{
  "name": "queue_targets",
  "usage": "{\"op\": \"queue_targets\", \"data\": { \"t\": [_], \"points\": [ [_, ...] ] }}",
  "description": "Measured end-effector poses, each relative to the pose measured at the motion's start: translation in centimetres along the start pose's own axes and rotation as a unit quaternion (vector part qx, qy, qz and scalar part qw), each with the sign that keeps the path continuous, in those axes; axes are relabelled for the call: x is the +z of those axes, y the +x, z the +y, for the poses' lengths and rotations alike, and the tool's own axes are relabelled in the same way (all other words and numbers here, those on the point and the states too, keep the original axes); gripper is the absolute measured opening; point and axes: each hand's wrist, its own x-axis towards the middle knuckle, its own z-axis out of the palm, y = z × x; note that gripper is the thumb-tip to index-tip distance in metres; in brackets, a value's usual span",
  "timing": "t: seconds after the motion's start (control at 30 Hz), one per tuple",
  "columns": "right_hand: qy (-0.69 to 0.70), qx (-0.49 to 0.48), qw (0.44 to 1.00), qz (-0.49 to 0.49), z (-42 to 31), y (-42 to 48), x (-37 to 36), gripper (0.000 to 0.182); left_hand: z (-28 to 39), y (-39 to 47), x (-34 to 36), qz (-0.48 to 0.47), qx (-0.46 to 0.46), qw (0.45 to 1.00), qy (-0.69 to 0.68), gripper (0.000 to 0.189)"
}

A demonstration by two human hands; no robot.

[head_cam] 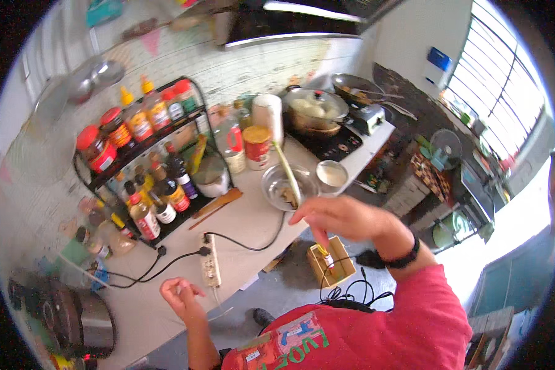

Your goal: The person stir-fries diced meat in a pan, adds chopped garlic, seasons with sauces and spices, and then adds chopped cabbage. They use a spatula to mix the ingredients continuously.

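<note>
My right hand is raised beside the counter edge, near a clear bowl in which a green-white stalk leans over some brown pieces. Its fingers are bent downward; whether they hold anything cannot be made out. My left hand is over the counter, its fingers loosely curled and apart, with nothing seen in it. A white power strip with black plugs lies just beyond the left hand. Right of the bowl stands a round container of whitish contents.
A two-tier black rack holds sauce bottles and jars. A wooden spatula lies before it. Farther back, a lidded glass pot stands on an induction cooker, beside a wok. A yellow bin and cables are on the floor.
</note>
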Motion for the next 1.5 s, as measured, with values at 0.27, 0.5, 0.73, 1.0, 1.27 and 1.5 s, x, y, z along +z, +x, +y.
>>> {"op": "queue_targets", "data": {
  "t": [0.27, 0.5, 0.73, 1.0, 1.27, 1.5],
  "points": [
    [-0.338, -0.109, 0.854, 0.381, 11.9, -19.7, 3.1, 0.052, -2.2, -10.7, 24.3, -0.467, -0.071, 0.881, -0.038, 0.046],
    [-0.448, -0.096, 0.764, 0.455, 19.9, -37.0, -0.2, 0.038, -1.0, -34.6, 43.2, -0.695, -0.26, 0.554, -0.377, 0.053],
    [0.081, 0.03, 0.687, 0.721, 32.1, -55.3, -7.3, 0.05, 6.1, -40.9, 53.8, -0.841, -0.064, 0.461, -0.276, 0.061],
    [0.61, -0.22, 0.513, 0.562, 27.3, -50.7, -16.5, 0.056, -6.4, -40.3, 68.4, -0.703, 0.45, 0.545, -0.083, 0.058],
    [0.128, 0.076, 0.777, 0.611, 31.9, -50.1, -36.9, 0.024, -21.8, -25.9, 84.9, -0.459, 0.002, 0.888, -0.012, 0.049],
    [-0.069, 0.105, 0.884, 0.45, 39.6, -41.1, -53.4, 0.024, -19.6, -11.4, 90.8, -0.373, -0.298, 0.871, -0.116, 0.036]
  ]
}}
